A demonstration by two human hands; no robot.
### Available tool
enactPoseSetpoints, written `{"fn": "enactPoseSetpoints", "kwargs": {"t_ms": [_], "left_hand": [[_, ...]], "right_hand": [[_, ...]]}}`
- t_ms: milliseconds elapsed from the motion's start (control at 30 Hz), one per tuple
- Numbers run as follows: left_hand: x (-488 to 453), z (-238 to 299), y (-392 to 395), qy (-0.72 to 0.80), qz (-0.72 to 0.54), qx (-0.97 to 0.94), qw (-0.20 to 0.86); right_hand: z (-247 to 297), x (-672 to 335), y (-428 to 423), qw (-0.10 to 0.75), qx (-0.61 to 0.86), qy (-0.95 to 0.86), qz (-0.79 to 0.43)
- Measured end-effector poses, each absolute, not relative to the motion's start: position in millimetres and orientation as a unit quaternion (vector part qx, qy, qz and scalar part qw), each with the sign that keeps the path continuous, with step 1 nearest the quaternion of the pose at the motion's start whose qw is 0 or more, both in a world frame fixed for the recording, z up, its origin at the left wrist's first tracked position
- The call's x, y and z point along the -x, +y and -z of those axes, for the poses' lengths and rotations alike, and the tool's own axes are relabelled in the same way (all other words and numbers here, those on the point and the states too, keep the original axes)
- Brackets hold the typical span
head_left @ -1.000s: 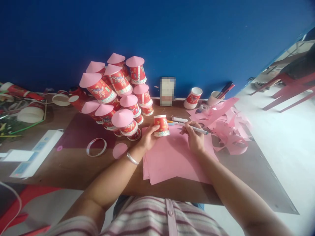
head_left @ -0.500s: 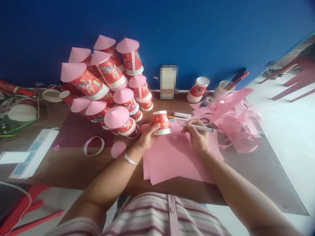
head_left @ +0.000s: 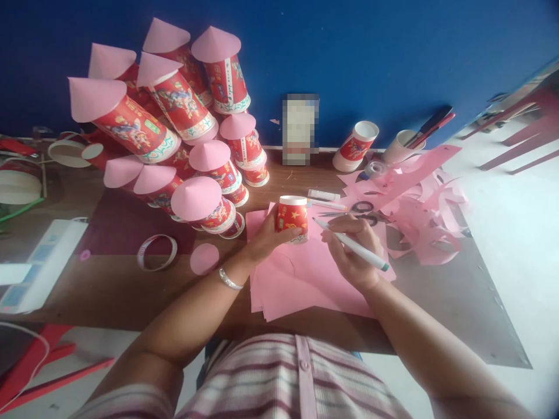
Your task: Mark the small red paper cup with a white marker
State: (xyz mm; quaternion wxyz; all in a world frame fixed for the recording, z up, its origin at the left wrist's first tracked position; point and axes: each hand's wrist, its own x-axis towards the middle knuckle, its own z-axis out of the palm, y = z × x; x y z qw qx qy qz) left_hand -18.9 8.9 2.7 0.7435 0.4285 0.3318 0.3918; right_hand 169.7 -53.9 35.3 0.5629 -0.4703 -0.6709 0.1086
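My left hand is wrapped round a red patterned paper cup with a white rim, held over pink paper sheets. In my right hand is a white marker with a green end, its tip pointing left at the cup, a short gap away. Behind the right hand, scissors with black handles lie among the paper. A second white marker and a thin pen rest just beyond the cup.
Stacked red cups with pink paper cones crowd the left. Pink scraps, a pen holder and another red cup stand at the right back. A cut cup ring, pink disc and power strip lie left.
The cup has turned in my left hand and shifted slightly right. The marker's tip has swung closer to the cup and its body is tilted more steeply. The view has moved nearer.
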Motion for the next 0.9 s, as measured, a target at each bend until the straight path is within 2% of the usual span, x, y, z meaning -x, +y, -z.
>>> {"fn": "enactPoseSetpoints", "kwargs": {"t_ms": [133, 733, 900], "left_hand": [[15.0, -6.5, 6.3, 0.345, -0.391, -0.425, 0.74], [13.2, -3.2, 4.0, 0.334, -0.408, -0.45, 0.721], [11.9, -0.8, 2.8, 0.325, -0.417, -0.483, 0.698]], "right_hand": [[-41.1, -166.1, -59.1, 0.52, 0.467, -0.712, -0.073], [-39.8, -153.1, -42.3, 0.503, 0.422, -0.75, 0.078], [-39.3, -152.8, -42.6, 0.481, 0.407, -0.772, 0.084]]}}
